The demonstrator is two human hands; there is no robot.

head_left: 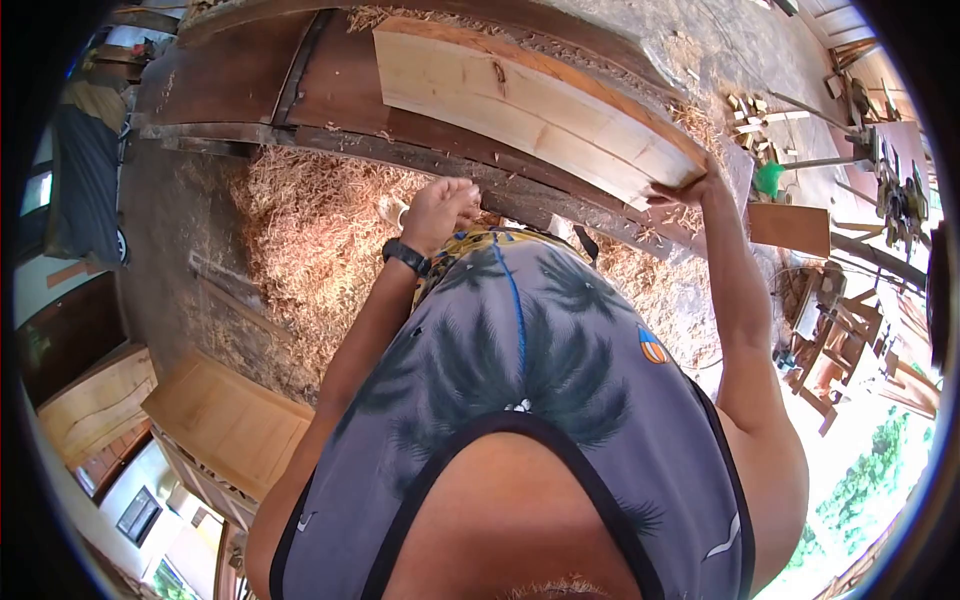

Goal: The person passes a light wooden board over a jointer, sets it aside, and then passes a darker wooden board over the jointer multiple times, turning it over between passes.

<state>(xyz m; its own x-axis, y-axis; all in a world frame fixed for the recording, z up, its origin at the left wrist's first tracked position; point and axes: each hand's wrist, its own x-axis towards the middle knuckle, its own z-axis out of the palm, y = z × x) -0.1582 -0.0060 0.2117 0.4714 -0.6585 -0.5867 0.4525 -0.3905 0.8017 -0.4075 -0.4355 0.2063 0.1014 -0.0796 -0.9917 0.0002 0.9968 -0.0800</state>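
Note:
A long pale wooden board, its far edge reddish brown and a dark knot near its left part, lies along the dark workbench. My right hand grips the board's right end, fingers bent over its near corner. In front of my waist is my left hand, apart from the board, with a black watch on the wrist. Its fingers are curled together, and no object shows in them.
Wood shavings lie heaped on the floor below the bench. A wooden cabinet stands at lower left, near a dark cover. At right are small wood offcuts, a brown panel and a wooden frame.

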